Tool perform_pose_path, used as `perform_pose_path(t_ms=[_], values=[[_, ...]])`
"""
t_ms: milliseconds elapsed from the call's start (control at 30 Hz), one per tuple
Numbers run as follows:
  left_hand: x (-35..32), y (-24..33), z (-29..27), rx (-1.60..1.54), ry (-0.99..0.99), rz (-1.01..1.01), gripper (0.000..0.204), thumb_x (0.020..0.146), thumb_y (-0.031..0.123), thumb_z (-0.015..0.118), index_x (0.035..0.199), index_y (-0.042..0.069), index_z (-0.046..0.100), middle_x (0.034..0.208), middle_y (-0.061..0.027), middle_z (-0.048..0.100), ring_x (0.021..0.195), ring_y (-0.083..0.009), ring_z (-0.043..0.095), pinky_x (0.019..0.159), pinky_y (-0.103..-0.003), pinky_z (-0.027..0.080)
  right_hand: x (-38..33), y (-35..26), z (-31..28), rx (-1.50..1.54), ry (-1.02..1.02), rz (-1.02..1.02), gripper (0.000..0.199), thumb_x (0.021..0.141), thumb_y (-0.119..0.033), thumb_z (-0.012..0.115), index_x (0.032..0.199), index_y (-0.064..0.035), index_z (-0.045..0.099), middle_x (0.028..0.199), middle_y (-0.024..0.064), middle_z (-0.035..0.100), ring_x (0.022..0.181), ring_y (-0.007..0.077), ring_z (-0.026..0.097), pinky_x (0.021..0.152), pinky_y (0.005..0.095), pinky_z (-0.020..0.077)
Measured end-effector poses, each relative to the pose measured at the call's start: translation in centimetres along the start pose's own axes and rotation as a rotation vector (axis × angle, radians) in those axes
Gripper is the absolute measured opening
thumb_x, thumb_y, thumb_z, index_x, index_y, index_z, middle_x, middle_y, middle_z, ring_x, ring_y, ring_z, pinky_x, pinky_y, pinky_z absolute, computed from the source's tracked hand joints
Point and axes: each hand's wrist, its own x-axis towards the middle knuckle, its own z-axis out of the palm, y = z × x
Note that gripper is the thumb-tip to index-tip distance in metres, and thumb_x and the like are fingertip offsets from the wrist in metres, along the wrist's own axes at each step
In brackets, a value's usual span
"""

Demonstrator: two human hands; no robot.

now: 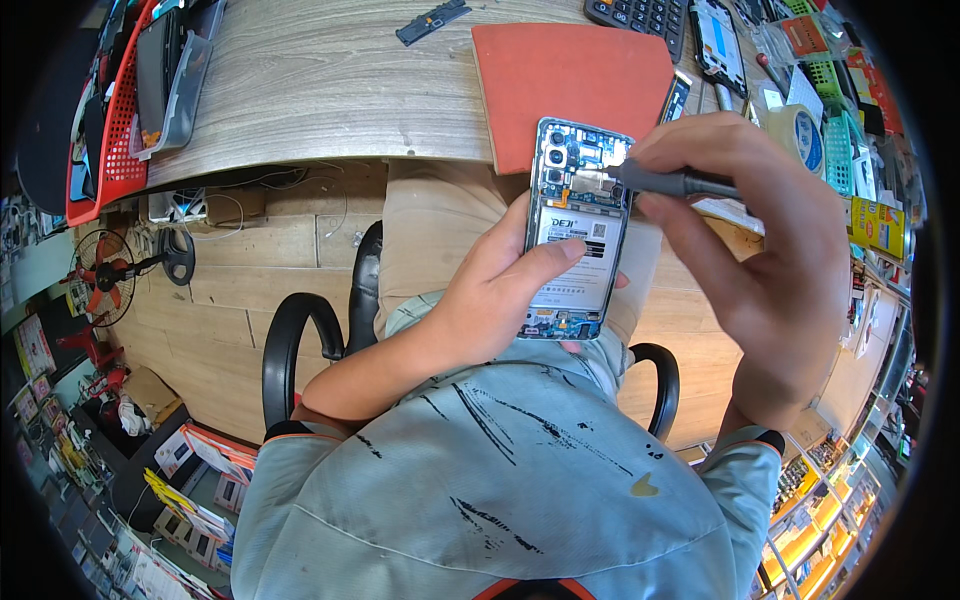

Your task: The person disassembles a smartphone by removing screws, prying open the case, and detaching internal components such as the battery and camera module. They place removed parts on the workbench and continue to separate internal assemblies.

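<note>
My left hand [500, 275] grips an opened smartphone [536, 225] from the side, its thumb lying across the white battery [570, 285]. With its back cover off, the phone shows its camera lenses and circuit board at the top and another board at the bottom. It is held above my lap, near the table's edge. In my right hand [775, 215] is a dark grey screwdriver [655, 180], pinched between thumb and fingers. The tool points left at the upper right part of the phone. Whether its tip touches a screw is too small to tell.
An orange-red mat [570, 80] lies at the table's front edge. Beyond it are a black phone part [432, 22], a calculator [640, 15] and another phone [718, 45]. A tape roll [797, 135] stands right; a red basket [112, 150] is left. Chair armrests [285, 345] flank me.
</note>
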Motion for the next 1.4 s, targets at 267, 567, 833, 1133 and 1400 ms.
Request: perform_pose_path(t_ms=[267,567,833,1133,1400], values=[[-0.1,-0.2,0.0,-0.030,0.032,-0.030,0.046,0.114,0.010,0.051,0.156,0.001,0.037,0.136,-0.0214,0.067,0.115,-0.0307,0.076,0.077,-0.036,0.068,-0.8,3.6,0.6,0.074,0.254,0.278,0.028,0.098,-0.003,0.083,0.124,0.0030,0.073,0.114,0.0093,0.077,0.101,0.0150,0.076,0.091,0.0291,0.0630],[-1.2,-0.3,-1.5,0.097,0.015,-0.049,0.049,0.112,0.009,0.054,0.157,0.000,0.038,0.135,-0.0213,0.068,0.119,-0.0314,0.075,0.090,-0.041,0.066,-2.1,6.7,2.3,-0.009,0.312,0.368,0.029,0.097,-0.007,0.085,0.122,0.0015,0.074,0.104,0.0053,0.079,0.074,0.0052,0.065,0.065,0.0222,0.0506],[-1.8,-1.2,-2.4,0.101,0.000,-0.080,0.049,0.111,0.009,0.055,0.156,-0.003,0.039,0.135,-0.0236,0.068,0.116,-0.0359,0.076,0.099,-0.045,0.063,-1.8,5.4,1.8,-0.265,0.084,0.154,0.040,0.099,-0.005,0.071,0.137,-0.0136,0.074,0.098,0.0125,0.065,0.076,0.0328,0.065,0.066,0.0412,0.0523],[-1.5,-1.2,-2.8,0.066,-0.080,-0.052,0.050,0.109,0.010,0.055,0.155,-0.004,0.038,0.134,-0.0318,0.069,0.110,-0.0440,0.077,0.097,-0.053,0.064,-1.3,4.5,1.9,-0.553,-0.077,0.152,0.050,0.096,-0.010,0.067,0.146,-0.0146,0.069,0.109,0.0136,0.072,0.075,0.0346,0.073,0.065,0.0471,0.0569],[-0.9,-1.9,-2.3,0.031,-0.100,0.026,0.053,0.109,0.010,0.055,0.157,-0.004,0.037,0.144,-0.0354,0.064,0.121,-0.0466,0.073,0.103,-0.054,0.061,-1.7,5.2,1.8,-0.491,-0.041,0.098,0.050,0.096,-0.010,0.065,0.146,-0.0081,0.068,0.102,0.0166,0.075,0.079,0.0382,0.073,0.073,0.0495,0.0579]])
